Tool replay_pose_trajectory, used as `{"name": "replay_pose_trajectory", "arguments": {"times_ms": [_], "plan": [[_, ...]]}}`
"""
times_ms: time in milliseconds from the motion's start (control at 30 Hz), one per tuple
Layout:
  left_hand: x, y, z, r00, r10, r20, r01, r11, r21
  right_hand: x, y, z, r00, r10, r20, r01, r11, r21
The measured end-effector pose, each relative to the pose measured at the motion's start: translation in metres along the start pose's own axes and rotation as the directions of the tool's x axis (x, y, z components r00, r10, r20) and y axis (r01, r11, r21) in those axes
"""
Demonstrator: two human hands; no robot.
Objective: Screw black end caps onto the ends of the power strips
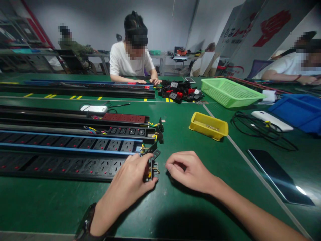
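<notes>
My left hand (131, 179) grips a black end cap (155, 164) at the right end of the nearest power strip (62, 165), thumb below and fingers above. A brass-coloured screw and something yellow show at that end. My right hand (190, 170) is just to the right of it, its fingers curled with thumb and forefinger together; whatever they may hold is hidden. Behind lie a blue-edged power strip (82, 143), a black strip with several sockets (127, 130) and one with dark red sockets (125, 117), their coloured wires sticking out.
A yellow tray (208, 132) with small metal parts stands beyond my right hand. Farther back are a green basket (228, 102), a heap of black and red sockets (179, 90) and a blue bin (298, 113). A phone (278, 177) lies at right. A co-worker (132, 57) works opposite.
</notes>
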State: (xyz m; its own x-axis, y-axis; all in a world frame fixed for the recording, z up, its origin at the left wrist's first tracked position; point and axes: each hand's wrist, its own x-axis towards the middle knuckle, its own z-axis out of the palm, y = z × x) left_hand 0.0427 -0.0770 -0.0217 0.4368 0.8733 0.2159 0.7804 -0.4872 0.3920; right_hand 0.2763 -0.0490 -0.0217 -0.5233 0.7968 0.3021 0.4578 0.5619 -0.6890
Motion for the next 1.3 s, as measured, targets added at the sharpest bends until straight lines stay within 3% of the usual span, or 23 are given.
{"name": "replay_pose_trajectory", "arguments": {"times_ms": [233, 433, 567, 667, 733, 800, 833, 900, 933, 967, 1000, 1033, 1067, 1133, 1167, 1200, 1233, 1300], "plan": [[0.000, -0.001, 0.000, 1.000, 0.008, 0.021, -0.008, 1.000, 0.012, 0.002, 0.007, -0.005, 0.953, -0.019, 0.303, 0.086, 0.974, -0.210], [-0.002, -0.006, 0.005, 0.999, 0.014, -0.046, -0.012, 0.999, 0.031, 0.004, 0.008, -0.014, 0.921, -0.028, 0.388, 0.170, 0.927, -0.336], [-0.003, -0.017, 0.018, 0.989, 0.051, -0.138, -0.044, 0.998, 0.054, 0.010, 0.032, -0.040, 0.963, 0.002, 0.269, 0.122, 0.888, -0.443], [-0.002, -0.024, 0.022, 0.982, 0.076, -0.170, -0.067, 0.996, 0.060, 0.012, 0.063, -0.076, 0.997, 0.068, -0.040, -0.079, 0.836, -0.544], [-0.001, -0.026, 0.021, 0.980, 0.108, -0.170, -0.095, 0.992, 0.079, 0.011, 0.079, -0.100, 0.958, 0.053, -0.281, -0.218, 0.772, -0.598], [-0.001, -0.027, 0.019, 0.976, 0.133, -0.171, -0.117, 0.988, 0.099, 0.008, 0.086, -0.118, 0.858, -0.048, -0.511, -0.305, 0.753, -0.583], [-0.001, -0.027, 0.018, 0.975, 0.136, -0.173, -0.118, 0.987, 0.106, 0.006, 0.086, -0.125, 0.758, -0.127, -0.640, -0.347, 0.752, -0.560], [-0.002, -0.028, 0.019, 0.976, 0.131, -0.175, -0.113, 0.987, 0.113, 0.003, 0.080, -0.134, 0.471, -0.294, -0.831, -0.414, 0.758, -0.503], [-0.002, -0.028, 0.019, 0.976, 0.129, -0.176, -0.110, 0.987, 0.114, 0.002, 0.076, -0.136, 0.331, -0.357, -0.874, -0.435, 0.764, -0.476], [-0.001, -0.028, 0.019, 0.976, 0.129, -0.178, -0.109, 0.987, 0.115, 0.001, 0.072, -0.137, 0.221, -0.399, -0.890, -0.443, 0.772, -0.455], [-0.001, -0.028, 0.020, 0.976, 0.130, -0.177, -0.110, 0.987, 0.117, 0.001, 0.068, -0.137, 0.152, -0.417, -0.896, -0.439, 0.784, -0.440], [-0.001, -0.027, 0.019, 0.974, 0.132, -0.182, -0.111, 0.986, 0.121, 0.002, 0.066, -0.134, 0.116, -0.421, -0.900, -0.424, 0.798, -0.428], [-0.001, -0.026, 0.019, 0.973, 0.135, -0.185, -0.113, 0.986, 0.126, 0.003, 0.065, -0.131, 0.110, -0.408, -0.906, -0.400, 0.816, -0.416], [0.000, -0.023, 0.017, 0.973, 0.139, -0.185, -0.114, 0.984, 0.138, 0.006, 0.062, -0.117, 0.181, -0.347, -0.920, -0.325, 0.862, -0.389], [0.000, -0.022, 0.016, 0.973, 0.142, -0.182, -0.116, 0.983, 0.145, 0.008, 0.060, -0.107, 0.262, -0.306, -0.915, -0.271, 0.887, -0.374], [0.000, -0.020, 0.015, 0.973, 0.150, -0.178, -0.124, 0.981, 0.152, 0.010, 0.056, -0.094, 0.377, -0.260, -0.889, -0.208, 0.912, -0.355], [-0.001, -0.019, 0.014, 0.972, 0.162, -0.170, -0.135, 0.978, 0.159, 0.012, 0.051, -0.081, 0.525, -0.219, -0.822, -0.135, 0.932, -0.335], [-0.003, -0.017, 0.014, 0.969, 0.193, -0.156, -0.164, 0.970, 0.177, 0.013, 0.036, -0.051, 0.847, -0.159, -0.508, 0.027, 0.966, -0.258]]}}
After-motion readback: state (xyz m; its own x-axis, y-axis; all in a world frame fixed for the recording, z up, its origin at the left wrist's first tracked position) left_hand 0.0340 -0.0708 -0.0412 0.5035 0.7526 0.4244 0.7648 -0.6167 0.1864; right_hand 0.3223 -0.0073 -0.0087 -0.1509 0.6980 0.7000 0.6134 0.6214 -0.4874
